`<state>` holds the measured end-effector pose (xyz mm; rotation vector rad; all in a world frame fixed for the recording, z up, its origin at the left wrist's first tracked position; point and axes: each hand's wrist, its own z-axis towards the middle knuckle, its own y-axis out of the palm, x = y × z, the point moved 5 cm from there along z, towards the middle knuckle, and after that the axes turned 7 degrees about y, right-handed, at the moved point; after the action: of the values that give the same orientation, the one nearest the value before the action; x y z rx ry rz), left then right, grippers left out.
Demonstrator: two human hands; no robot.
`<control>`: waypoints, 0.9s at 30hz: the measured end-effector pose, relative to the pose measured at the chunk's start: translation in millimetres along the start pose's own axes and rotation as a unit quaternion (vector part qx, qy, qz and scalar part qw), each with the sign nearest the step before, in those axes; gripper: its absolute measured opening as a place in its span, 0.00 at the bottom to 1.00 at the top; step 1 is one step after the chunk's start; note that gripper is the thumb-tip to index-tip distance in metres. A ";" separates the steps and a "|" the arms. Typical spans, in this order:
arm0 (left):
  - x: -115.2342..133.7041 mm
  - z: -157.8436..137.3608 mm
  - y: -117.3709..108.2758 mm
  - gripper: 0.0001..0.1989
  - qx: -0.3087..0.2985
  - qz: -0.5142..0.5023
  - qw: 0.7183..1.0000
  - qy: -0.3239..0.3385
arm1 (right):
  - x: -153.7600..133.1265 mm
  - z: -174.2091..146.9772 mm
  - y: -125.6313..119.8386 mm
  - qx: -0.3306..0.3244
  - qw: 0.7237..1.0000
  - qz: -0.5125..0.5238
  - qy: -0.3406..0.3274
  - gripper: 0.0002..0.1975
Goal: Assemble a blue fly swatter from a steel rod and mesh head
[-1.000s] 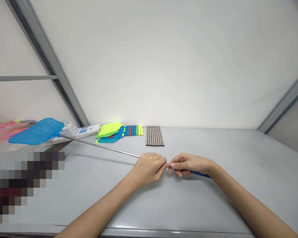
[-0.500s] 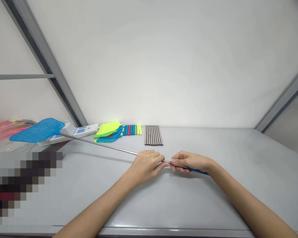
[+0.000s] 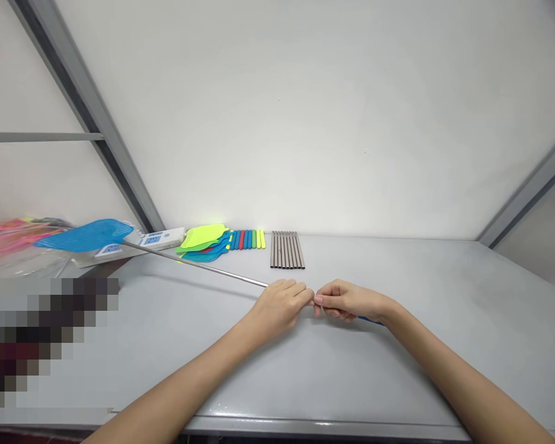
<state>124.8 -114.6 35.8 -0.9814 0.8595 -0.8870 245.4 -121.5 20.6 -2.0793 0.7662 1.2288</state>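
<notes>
White wall (image 3: 277, 123), taken as twelve o'clock, backs a grey table (image 3: 398, 370). Over it a long blue swatter (image 3: 203, 266) runs on a slanting axis: from the left hand (image 3: 282, 303) its paddle (image 3: 86, 236) points to about ten o'clock, while its handle (image 3: 370, 320) shows beneath the right hand (image 3: 351, 300), toward four. The left hand is nearer the paddle, its fingers curled over the metal rod (image 3: 235, 275) from above. Just beside it at three o'clock, the right hand is nearer the handle, thumb pressed to forefinger and the other fingers bent under; the fingertips of both hands meet or almost meet, and exactly what is pinched there is hidden. A shadow (image 3: 189, 281) falls apart from the rod, so it seems raised off the table. The paddle overlaps a power strip (image 3: 166, 237); whether they touch is unclear. Metal tubes (image 3: 287, 251) lie at twelve from the left hand, coloured sticks (image 3: 247, 239) at eleven, stacked swatter heads (image 3: 203, 237) beyond. The front edge (image 3: 333, 427) passes at six; from the right hand, grey tabletop stretches toward two and three, as far as a frame post (image 3: 527, 191).
</notes>
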 end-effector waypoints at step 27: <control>-23.3 9.7 -15.7 0.11 -0.029 -0.060 0.997 -0.023 | -6.6 2.7 -7.0 0.012 1.000 0.019 -0.008 0.19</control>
<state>121.1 -95.2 57.9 -1.1092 0.7973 -0.9429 246.4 -113.8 26.8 -2.0407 0.8121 1.2494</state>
